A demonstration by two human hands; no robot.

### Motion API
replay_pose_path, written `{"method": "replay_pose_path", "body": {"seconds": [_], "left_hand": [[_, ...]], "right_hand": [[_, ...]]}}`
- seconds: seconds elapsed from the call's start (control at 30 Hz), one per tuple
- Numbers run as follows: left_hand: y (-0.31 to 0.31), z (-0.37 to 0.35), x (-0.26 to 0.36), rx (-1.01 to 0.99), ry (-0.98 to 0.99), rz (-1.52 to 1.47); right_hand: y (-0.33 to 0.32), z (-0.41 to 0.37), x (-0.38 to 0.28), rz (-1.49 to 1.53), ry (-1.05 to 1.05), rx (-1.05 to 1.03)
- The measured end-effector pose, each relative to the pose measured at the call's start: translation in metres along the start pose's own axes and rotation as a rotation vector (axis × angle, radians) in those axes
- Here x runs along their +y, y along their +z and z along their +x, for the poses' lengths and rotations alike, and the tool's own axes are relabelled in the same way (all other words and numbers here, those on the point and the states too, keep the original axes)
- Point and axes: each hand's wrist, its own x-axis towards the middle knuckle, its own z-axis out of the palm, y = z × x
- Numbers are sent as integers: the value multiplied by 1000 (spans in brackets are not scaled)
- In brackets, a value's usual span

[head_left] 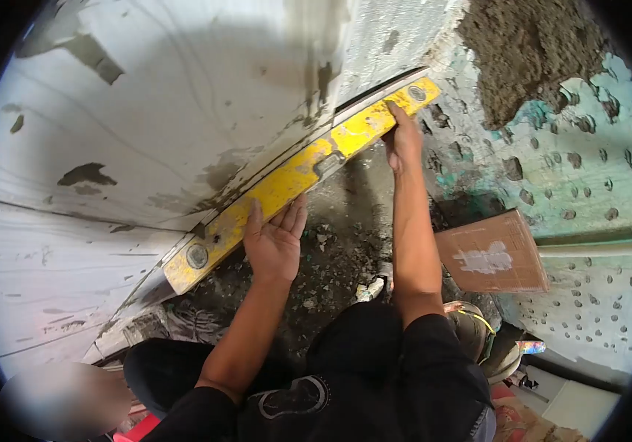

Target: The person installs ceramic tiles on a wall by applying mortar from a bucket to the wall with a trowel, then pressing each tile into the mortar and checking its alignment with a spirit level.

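A yellow spirit level [294,177], smeared with grey mortar, lies slantwise along the lower edge of the pale tiled wall [205,96]. Round vials show near both its ends, and a vial slot sits at mid-length. My left hand [275,239] grips its lower-left half, thumb on the yellow face and fingers curled under the edge. Near the upper-right end, my right hand [404,140] holds it with the thumb on the face; most of those fingers are hidden behind. Along the top side of the level runs a dark gap beside the wall.
Rubble and wet dirt cover the floor [323,272]. On the right are a brown cardboard box [493,254], a pale pipe [592,249] and a pitted green-white wall [574,169] with rough mortar [529,59] above. A bucket [471,324] stands by my right arm. A blurred person's head [65,398] appears at lower left.
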Motion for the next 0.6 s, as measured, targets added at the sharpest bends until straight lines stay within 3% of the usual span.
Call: {"method": "replay_pose_path", "body": {"seconds": [0.23,0.33,0.37,0.47,0.57,0.6], "left_hand": [[0,3,0,-25,-39,-103],[1,2,-1,-38,-33,-106],[2,2,-1,-37,-32,-99],[5,0,-1,-18,-19,-84],[6,-1,-1,-16,-2,-64],[7,-1,-1,-22,0,-56]], "right_hand": [[-5,6,-3,-52,27,-44],[-10,4,-8,-47,47,-7],[-11,2,-11,-68,40,98],[-19,7,-12,-134,-327,357],[-40,21,-28,-895,-776,400],[-34,19,-33,-1007,-891,268]]}}
